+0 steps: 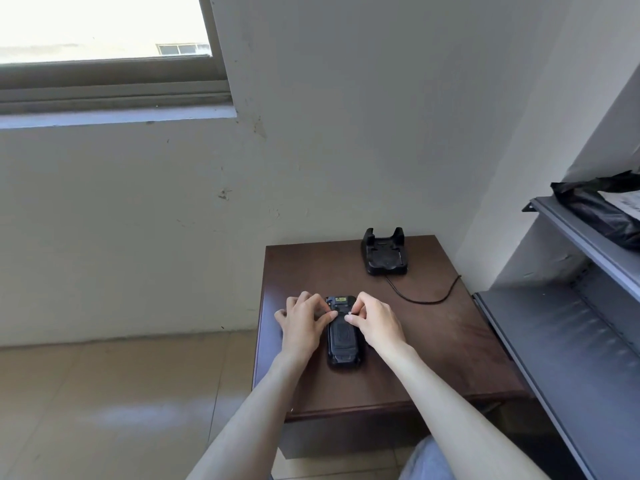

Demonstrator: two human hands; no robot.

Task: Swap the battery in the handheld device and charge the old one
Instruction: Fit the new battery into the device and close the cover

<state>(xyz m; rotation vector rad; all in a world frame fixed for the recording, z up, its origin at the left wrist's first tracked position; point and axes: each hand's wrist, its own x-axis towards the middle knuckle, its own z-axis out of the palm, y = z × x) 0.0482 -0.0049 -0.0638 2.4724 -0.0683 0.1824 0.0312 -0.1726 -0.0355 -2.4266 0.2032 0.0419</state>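
Note:
A black handheld device point(343, 341) lies face down on the dark brown table point(450, 348), its back cover toward me. My left hand point(303, 322) rests against its left side, fingertips pinching at the upper left edge of the back. My right hand point(375, 322) is on the right side, thumb and forefinger pressing at the upper back near a small latch. A black charging cradle point(383, 252) stands empty at the table's far edge, its cable point(424, 299) curving off to the right.
A grey metal shelf unit point(571, 341) stands close on the right, with a black plastic bag point(602, 211) on an upper shelf. The white wall is right behind the table. A window point(104, 29) is at upper left, tiled floor point(104, 393) to the left.

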